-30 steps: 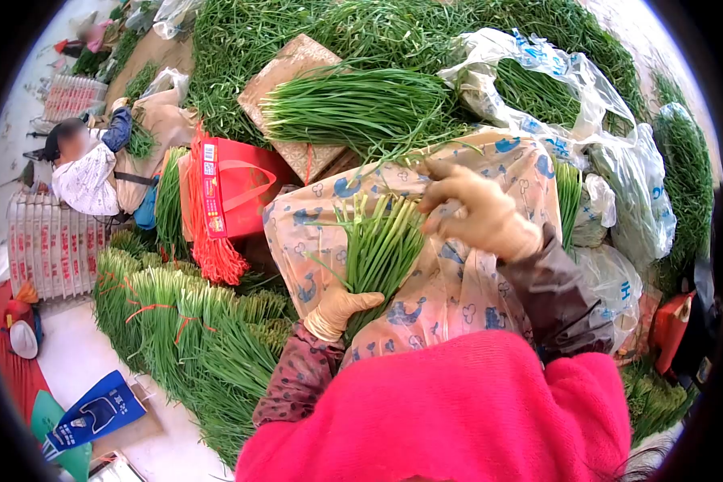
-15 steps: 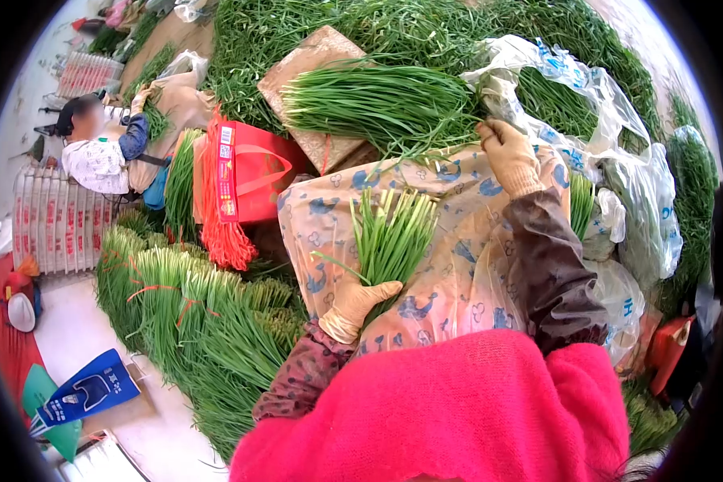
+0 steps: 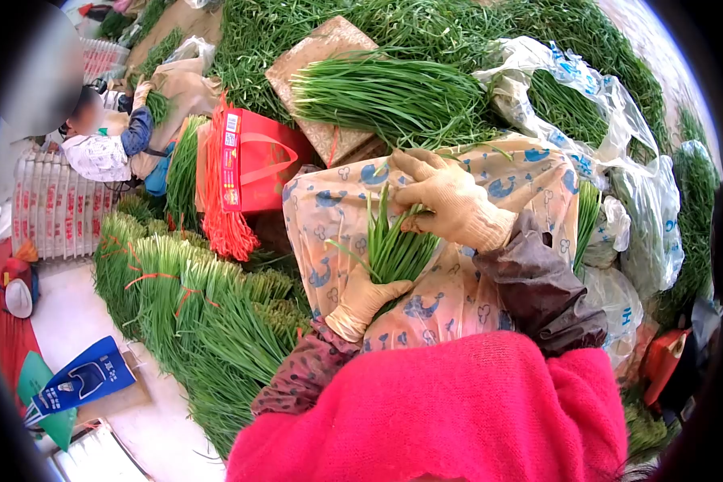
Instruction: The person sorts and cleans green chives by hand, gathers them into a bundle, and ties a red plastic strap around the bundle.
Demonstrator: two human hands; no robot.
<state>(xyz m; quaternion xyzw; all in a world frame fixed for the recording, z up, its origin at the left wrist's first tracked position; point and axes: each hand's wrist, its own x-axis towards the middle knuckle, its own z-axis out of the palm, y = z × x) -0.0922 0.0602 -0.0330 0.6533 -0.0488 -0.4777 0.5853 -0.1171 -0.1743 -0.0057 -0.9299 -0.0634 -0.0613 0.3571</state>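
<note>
My left hand [image 3: 367, 303], in a pale work glove, is wrapped round the lower part of a bunch of garlic chives [image 3: 398, 249]. The bunch stands over my lap with its cut ends up. Over its top end, my gloved right hand [image 3: 451, 199] is spread with bent fingers apart, hiding some of the pale tips. Whether those fingers touch the stems I cannot tell. Under both hands a plastic apron [image 3: 321, 241] with blue whale prints covers my lap. Beyond it, a larger pile of loose chives [image 3: 386, 95] lies on a worn board [image 3: 329, 40].
A red bag [image 3: 269, 161] draped with orange-red ties [image 3: 231, 233] stands left of the apron. Tied chive bundles [image 3: 189, 321] line the left side. Clear plastic bags [image 3: 647, 217] lie at right. A person [image 3: 108, 149] sits at far left by stacked crates [image 3: 60, 205].
My right hand has come from the chive pile's right edge back toward me and left, over the held bunch, its fingers spreading. My left hand keeps its hold.
</note>
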